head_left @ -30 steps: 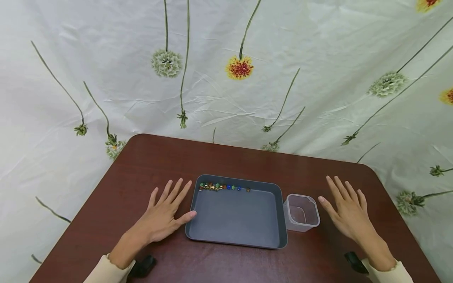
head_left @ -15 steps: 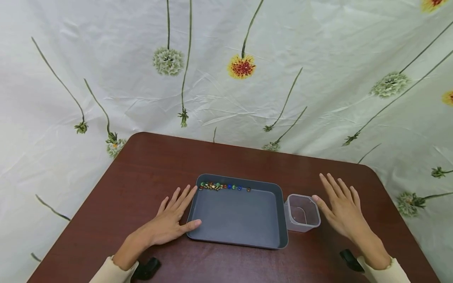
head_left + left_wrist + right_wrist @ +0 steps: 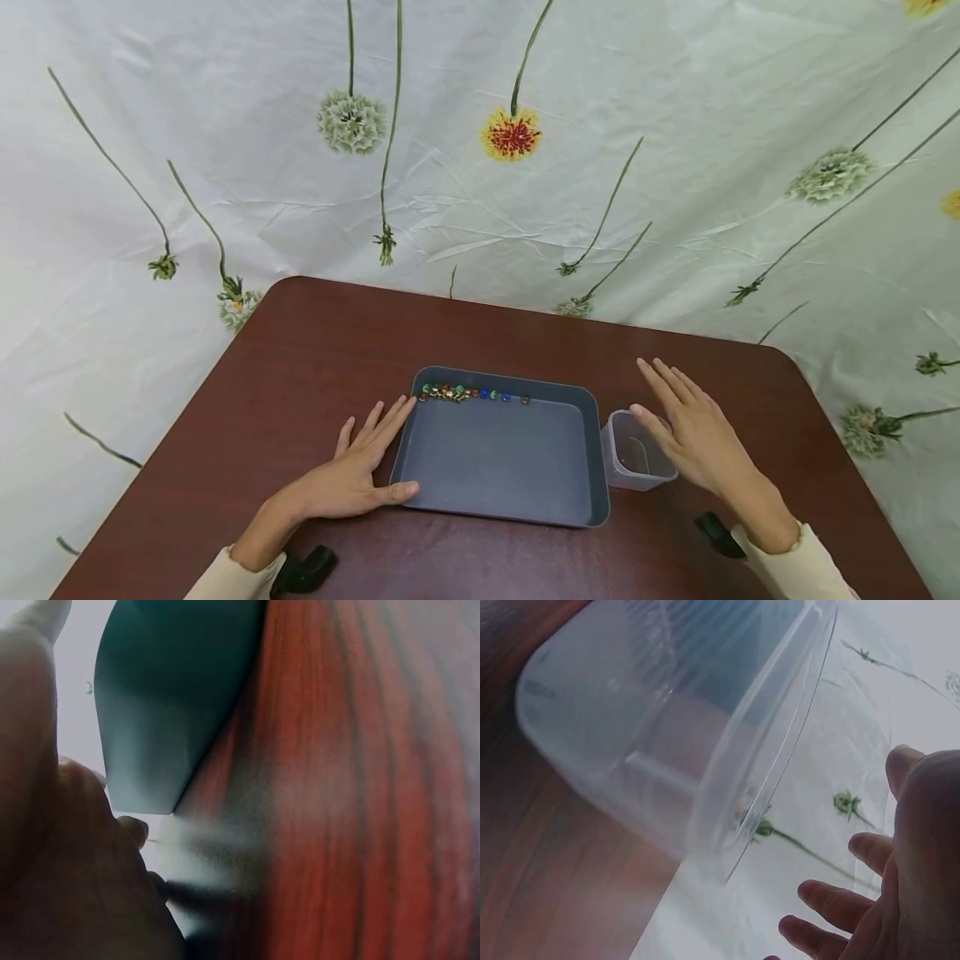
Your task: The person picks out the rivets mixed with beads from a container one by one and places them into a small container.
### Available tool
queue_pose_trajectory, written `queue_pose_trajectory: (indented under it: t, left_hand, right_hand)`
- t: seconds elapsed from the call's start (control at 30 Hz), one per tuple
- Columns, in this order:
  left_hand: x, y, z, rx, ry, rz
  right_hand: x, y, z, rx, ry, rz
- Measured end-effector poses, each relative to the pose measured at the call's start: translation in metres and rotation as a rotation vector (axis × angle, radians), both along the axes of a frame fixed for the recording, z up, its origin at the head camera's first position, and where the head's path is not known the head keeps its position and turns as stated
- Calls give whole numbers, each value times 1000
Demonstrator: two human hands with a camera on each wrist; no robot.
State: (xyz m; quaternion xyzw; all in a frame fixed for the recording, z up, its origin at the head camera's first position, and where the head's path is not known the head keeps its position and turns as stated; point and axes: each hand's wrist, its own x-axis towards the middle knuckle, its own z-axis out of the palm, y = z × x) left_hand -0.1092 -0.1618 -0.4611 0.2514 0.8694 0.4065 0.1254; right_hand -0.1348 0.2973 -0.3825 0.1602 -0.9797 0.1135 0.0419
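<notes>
A dark grey tray (image 3: 498,462) lies on the table with small coloured glass marbles (image 3: 455,393) strung along its far left side. At the tray's left rim is my left hand (image 3: 337,483), fingers straight and spread, thumb over the near left corner. In the left wrist view the tray's outer wall (image 3: 172,705) rises beside that hand (image 3: 67,847). Against the tray's right side stands a clear plastic container (image 3: 626,475). My right hand (image 3: 697,437), fingers extended, hovers over its right part and hides some of it. The right wrist view shows the container (image 3: 622,727) apart from the fingertips.
The reddish-brown wooden table (image 3: 360,333) has rounded far corners. Behind it hangs a pale cloth (image 3: 450,192) printed with flowers. A dark wrist strap or camera (image 3: 303,571) sits under the left wrist, another (image 3: 718,535) by the right one.
My right hand has moved left, from beside the container to above its right part. My left hand has shifted slightly right and closer to the tray's rim. Tray, marbles and container stay put.
</notes>
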Motion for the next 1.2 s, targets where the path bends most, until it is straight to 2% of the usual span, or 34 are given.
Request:
queue_pose_trajectory:
  t: [0.3,0.77,1.2]
  left_hand:
    - [-1,-3,-2,36,13,-23]
    - [-3,-8,-3,48,-50,-34]
    - [-3,-9,0,49,-71,-39]
  right_hand:
    - [-11,-21,5,21,33,83]
    - [-23,-43,6,53,31,156]
    - [-32,-71,13,103,1,249]
